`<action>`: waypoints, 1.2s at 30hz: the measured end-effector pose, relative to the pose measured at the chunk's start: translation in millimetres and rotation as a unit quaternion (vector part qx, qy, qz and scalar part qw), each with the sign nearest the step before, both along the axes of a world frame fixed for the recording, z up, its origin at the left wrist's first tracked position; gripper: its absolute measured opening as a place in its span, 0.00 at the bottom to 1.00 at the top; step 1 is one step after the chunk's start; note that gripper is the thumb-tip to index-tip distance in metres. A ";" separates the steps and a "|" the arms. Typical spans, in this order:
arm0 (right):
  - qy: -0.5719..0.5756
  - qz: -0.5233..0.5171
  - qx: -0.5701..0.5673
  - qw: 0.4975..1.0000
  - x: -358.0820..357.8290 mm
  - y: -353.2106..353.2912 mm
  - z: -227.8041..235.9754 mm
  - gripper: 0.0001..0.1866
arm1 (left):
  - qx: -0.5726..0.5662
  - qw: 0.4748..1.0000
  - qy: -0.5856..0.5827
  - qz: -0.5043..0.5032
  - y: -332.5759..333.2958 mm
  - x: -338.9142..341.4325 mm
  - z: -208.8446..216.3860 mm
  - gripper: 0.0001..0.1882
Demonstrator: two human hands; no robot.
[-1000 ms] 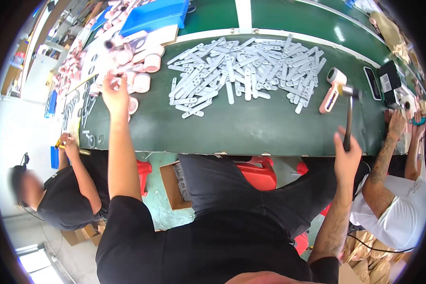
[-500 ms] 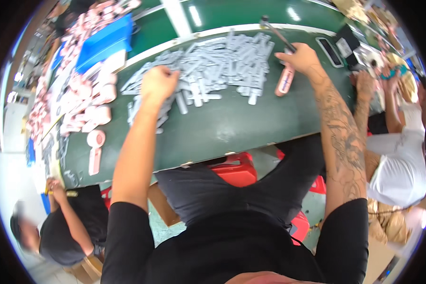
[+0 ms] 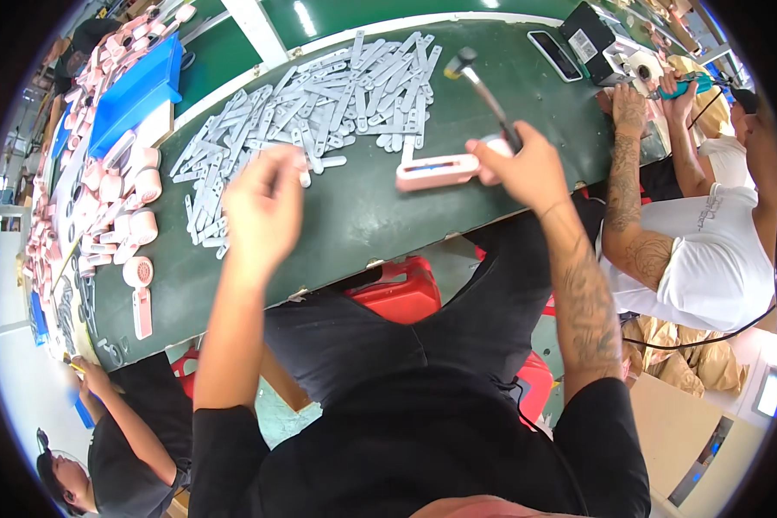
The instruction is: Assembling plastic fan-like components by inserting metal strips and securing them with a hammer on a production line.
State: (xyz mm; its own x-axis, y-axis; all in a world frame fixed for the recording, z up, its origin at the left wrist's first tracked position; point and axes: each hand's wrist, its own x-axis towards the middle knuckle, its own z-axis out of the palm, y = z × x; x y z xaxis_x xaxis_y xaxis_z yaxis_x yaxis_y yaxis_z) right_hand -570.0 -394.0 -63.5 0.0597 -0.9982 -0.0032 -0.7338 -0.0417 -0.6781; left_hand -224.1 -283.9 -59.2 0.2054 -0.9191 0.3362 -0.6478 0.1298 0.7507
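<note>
My right hand (image 3: 527, 168) is closed round a hammer (image 3: 490, 97) and a pink handheld fan (image 3: 440, 172). The hammer's head points away, up and to the left. The fan lies sideways, its handle toward the left, with a long slot and something blue inside it; my fingers partly cover its other end. My left hand (image 3: 263, 207) is closed, fingers pinched, at the near side of a pile of grey plastic strips (image 3: 319, 99). A strip end shows by the fingertips, but whether they hold it is unclear.
Left on the green table (image 3: 363, 216) lies another pink fan (image 3: 140, 285), near a heap of pink fan parts and a blue bin (image 3: 138, 95). A phone (image 3: 554, 56) and a black box (image 3: 597, 39) lie at far right. People work on both sides.
My left hand has drawn back from the strips toward me. The fan in my right hand has turned from steep to nearly level and come nearer, with the hammer still held. The whole view has shifted.
</note>
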 end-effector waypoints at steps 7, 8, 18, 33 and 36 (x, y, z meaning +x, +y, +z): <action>0.045 0.025 0.003 0.999 69.3 66.4 -7.8 0.36 | -0.103 0.980 -0.080 -0.152 16.8 -77.1 -37.3 0.09; 0.042 0.022 0.004 0.999 70.3 67.3 -8.7 0.36 | -0.106 0.979 -0.091 -0.150 16.4 -77.4 -39.0 0.09; 0.047 0.023 -0.026 0.998 71.6 70.3 -15.2 0.36 | -0.082 0.979 -0.106 -0.153 14.1 -72.7 -34.1 0.12; -0.106 0.124 -0.008 0.987 5.4 144.5 21.2 0.20 | 0.066 0.978 0.069 -0.184 9.8 -62.4 -34.7 0.05; -0.074 0.106 0.013 0.992 4.4 161.7 40.4 0.22 | 0.065 0.977 0.086 -0.183 8.7 -60.8 -38.9 0.06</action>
